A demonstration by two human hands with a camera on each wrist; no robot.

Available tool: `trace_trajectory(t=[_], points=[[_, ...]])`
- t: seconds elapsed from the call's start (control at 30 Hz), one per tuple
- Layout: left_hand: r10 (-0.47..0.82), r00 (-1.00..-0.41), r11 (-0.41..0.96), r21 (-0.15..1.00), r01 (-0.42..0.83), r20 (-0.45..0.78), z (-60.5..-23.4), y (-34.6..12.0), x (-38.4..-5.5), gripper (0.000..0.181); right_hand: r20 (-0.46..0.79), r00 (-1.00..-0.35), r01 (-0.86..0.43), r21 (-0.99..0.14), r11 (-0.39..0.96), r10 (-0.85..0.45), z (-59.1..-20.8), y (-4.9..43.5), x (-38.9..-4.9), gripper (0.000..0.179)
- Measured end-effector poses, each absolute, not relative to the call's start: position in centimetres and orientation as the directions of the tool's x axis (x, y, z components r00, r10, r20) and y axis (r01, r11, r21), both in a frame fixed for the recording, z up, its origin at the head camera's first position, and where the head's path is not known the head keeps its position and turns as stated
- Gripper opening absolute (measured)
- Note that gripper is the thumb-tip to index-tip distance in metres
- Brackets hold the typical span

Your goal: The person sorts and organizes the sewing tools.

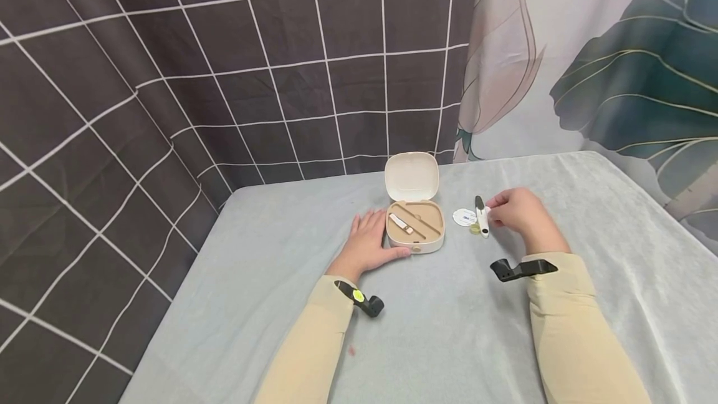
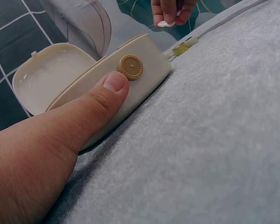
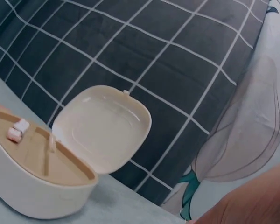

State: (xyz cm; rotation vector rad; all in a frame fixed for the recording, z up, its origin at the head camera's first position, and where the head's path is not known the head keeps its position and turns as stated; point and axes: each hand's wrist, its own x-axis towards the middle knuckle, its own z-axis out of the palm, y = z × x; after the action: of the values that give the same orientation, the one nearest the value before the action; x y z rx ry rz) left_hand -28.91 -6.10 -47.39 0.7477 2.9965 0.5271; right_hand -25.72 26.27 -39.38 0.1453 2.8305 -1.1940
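Observation:
My left hand (image 1: pixel 370 243) rests against the left side of a cream case (image 1: pixel 416 245), fingers extended and thumb along its front. In the left wrist view the thumb touches just below a round tan button (image 2: pixel 130 67). The case's lid (image 1: pixel 412 176) stands raised. A white nail clipper (image 1: pixel 401 224) lies in the tan insert, which has long slots. Right of the case, my right hand (image 1: pixel 517 212) pinches a slim white tool (image 1: pixel 482 222) with a dark end; its exact kind is unclear. The right wrist view hides the fingers.
A white printed disc (image 1: pixel 463 217) and a small yellowish thing (image 1: pixel 475 229) lie between case and right hand. Grey cloth (image 1: pixel 449 329) covers the table. Behind it hang a dark checked curtain (image 1: pixel 348 86) and a leaf-patterned curtain (image 1: pixel 561 117).

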Motion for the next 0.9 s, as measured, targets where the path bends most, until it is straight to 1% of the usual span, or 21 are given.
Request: trace_trajectory(t=[0.4, 0.9], points=[[0.463, -0.882, 0.823, 0.327, 0.464, 0.088, -47.5, -6.1, -28.9, 0.108, -0.079, -0.997, 0.064, -0.748, 0.660, 0.007, -38.9, 23.8, -26.0, 0.026], [0.455, -0.888, 0.833, 0.322, 0.450, 0.063, -47.2, -6.1, -28.8, 0.109, 0.015, -0.999, -0.036, -0.730, 0.683, -0.038, -39.2, 20.0, -26.2, 0.022]])
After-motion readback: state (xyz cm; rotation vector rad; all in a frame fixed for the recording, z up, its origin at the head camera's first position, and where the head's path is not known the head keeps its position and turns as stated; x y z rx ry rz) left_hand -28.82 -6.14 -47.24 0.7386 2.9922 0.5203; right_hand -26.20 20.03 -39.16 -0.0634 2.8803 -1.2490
